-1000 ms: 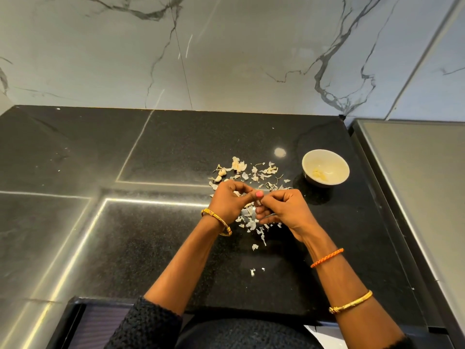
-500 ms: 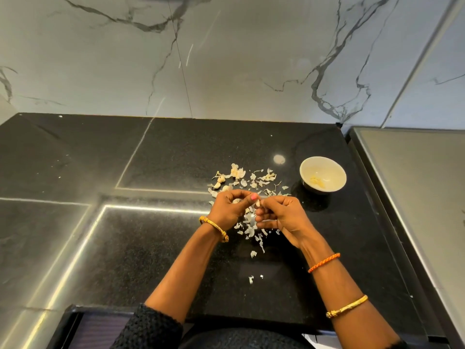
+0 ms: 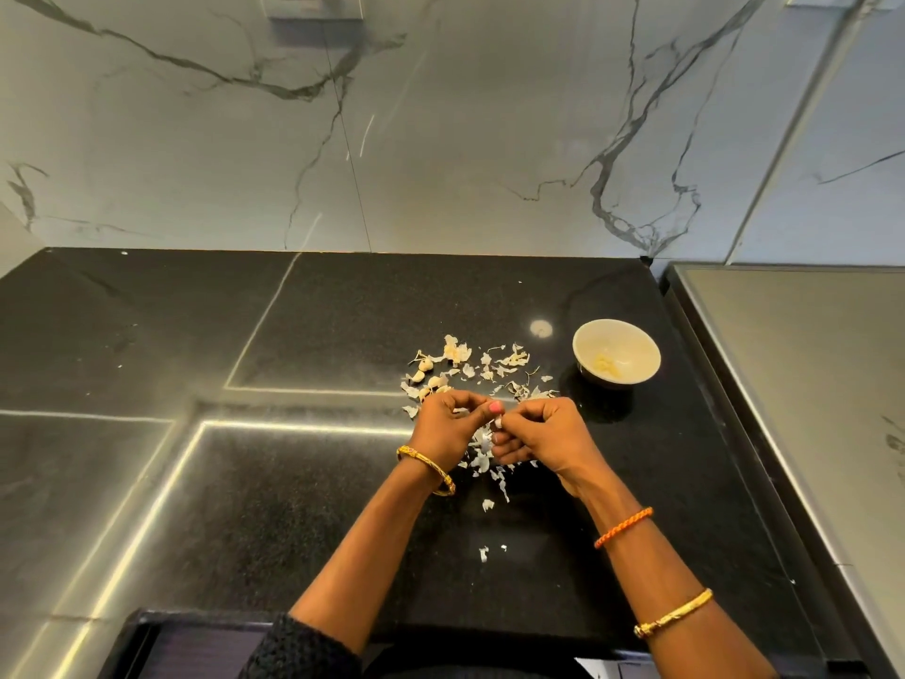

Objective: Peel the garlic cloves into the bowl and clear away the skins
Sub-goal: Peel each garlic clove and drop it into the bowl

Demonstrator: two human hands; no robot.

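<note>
My left hand [image 3: 448, 426] and my right hand [image 3: 543, 441] meet over the black counter, both pinching one small garlic clove [image 3: 498, 422] between their fingertips. Most of the clove is hidden by the fingers. Papery garlic skins [image 3: 485, 365] lie scattered behind and under the hands, with a few unpeeled cloves [image 3: 425, 367] at the pile's left. A cream bowl [image 3: 616, 352] stands to the right of the pile, holding a few peeled cloves [image 3: 605, 363].
The black counter [image 3: 294, 482] ends at a marble wall behind. A raised grey surface [image 3: 808, 384] borders it on the right. Stray skin flakes [image 3: 485, 553] lie nearer the front edge.
The hands stay together on the clove, the fingers shifting slightly as they work it. The camera has tilted up a little, so everything sits lower in view.
</note>
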